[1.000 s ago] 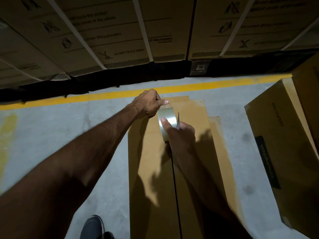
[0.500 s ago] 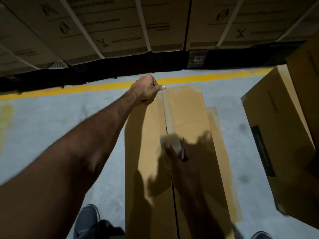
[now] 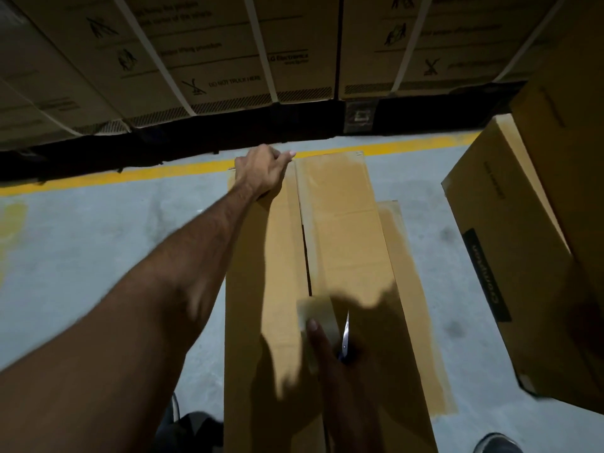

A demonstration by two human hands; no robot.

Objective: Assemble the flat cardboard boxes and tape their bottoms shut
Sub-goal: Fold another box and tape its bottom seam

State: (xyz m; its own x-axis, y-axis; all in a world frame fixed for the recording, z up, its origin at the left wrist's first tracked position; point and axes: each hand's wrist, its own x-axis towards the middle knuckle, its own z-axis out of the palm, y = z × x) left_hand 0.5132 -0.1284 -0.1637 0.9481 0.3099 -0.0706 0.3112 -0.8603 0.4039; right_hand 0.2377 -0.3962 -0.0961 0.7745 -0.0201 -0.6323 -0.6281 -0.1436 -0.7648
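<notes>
"DO NOT TRUCK HERE" and "LG Electronics" on the strapped cartons behind the floor line.

The floor is gray and smooth, with a yellow line painted across it. Behind the line stand big brown boxes tied with white straps. Under them is a dark band, maybe a pallet. The light is dim.
</notes>
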